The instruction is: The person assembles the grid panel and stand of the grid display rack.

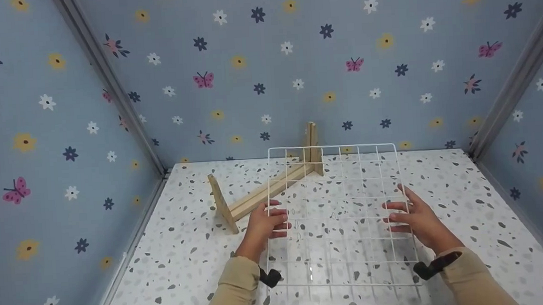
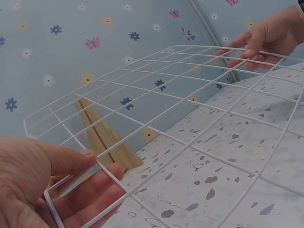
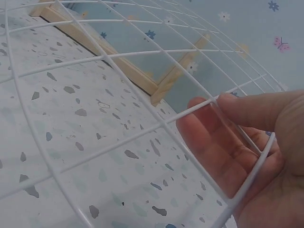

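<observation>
A white wire grid panel (image 1: 345,218) is held up above the tabletop by both hands. My left hand (image 1: 262,227) grips its left edge, the thumb above the wires and the fingers beneath, as the left wrist view shows. On the opposite edge my right hand (image 1: 419,220) holds the panel the same way, its thumb (image 3: 256,107) lying at a wire crossing. Behind the panel, to the left, stands a wooden frame (image 1: 274,190) with two upright end pieces joined by a bar. Part of this frame shows through the grid.
The white speckled tabletop (image 1: 184,266) lies beneath everything. Blue flowered walls (image 1: 259,111) rise at the back and both sides, with grey metal posts (image 1: 111,82) at the corners. Dark wrist straps (image 1: 270,277) sit at the cuffs, close to the panel's near corners.
</observation>
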A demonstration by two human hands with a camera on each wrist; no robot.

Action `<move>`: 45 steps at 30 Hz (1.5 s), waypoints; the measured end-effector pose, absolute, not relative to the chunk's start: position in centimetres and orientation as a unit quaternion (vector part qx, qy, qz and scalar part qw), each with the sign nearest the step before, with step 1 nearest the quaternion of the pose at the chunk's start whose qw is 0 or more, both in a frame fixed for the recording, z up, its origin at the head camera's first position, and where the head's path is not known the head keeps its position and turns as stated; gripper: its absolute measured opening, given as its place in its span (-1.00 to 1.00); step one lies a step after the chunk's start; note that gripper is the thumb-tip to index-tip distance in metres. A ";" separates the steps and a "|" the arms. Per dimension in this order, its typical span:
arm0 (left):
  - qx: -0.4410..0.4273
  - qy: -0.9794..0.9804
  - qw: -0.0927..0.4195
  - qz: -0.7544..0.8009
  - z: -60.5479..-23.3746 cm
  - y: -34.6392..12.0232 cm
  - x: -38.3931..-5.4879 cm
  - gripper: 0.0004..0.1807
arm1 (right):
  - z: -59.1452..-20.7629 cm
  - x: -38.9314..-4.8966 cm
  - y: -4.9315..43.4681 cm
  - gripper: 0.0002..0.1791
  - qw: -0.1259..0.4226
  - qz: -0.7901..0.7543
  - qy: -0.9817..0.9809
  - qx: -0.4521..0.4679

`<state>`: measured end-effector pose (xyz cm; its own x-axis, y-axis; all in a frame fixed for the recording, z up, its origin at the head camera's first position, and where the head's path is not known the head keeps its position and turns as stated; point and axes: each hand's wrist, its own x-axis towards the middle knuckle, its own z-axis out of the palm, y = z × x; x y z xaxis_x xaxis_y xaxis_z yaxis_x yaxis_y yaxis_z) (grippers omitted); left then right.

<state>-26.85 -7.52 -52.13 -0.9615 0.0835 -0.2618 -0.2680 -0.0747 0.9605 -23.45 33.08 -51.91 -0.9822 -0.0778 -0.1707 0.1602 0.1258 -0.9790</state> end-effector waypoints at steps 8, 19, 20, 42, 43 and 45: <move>-0.065 0.673 0.107 0.729 -51.1 -7.5 -27.3 -0.48 | -50.9 -23.9 32.8 0.13 0.089 -0.652 0.752 0.042; -0.043 0.694 0.086 0.714 -50.4 -7.5 -27.7 -0.42 | -50.4 -24.4 32.9 0.13 0.085 -0.648 0.756 0.033; -0.038 0.693 0.084 0.715 -50.3 -7.4 -27.8 -0.41 | -50.4 -24.4 32.9 0.13 0.083 -0.647 0.757 0.031; -0.012 0.700 0.059 0.712 -48.3 -7.2 -28.3 -0.40 | -47.8 -25.3 32.7 0.13 0.052 -0.632 0.773 -0.002; -0.009 0.700 0.058 0.712 -48.3 -7.2 -28.4 -0.41 | -47.7 -25.3 32.7 0.13 0.051 -0.630 0.775 0.000; -0.007 0.699 0.056 0.713 -48.1 -7.2 -28.4 -0.40 | -47.6 -25.4 32.8 0.14 0.049 -0.627 0.778 -0.001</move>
<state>-28.41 -7.24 -48.09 -0.9936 0.0707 -0.0879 -0.0894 -0.0174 0.9958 -25.42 32.76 -47.60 -0.9952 -0.0634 -0.0750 0.0597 0.2150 -0.9748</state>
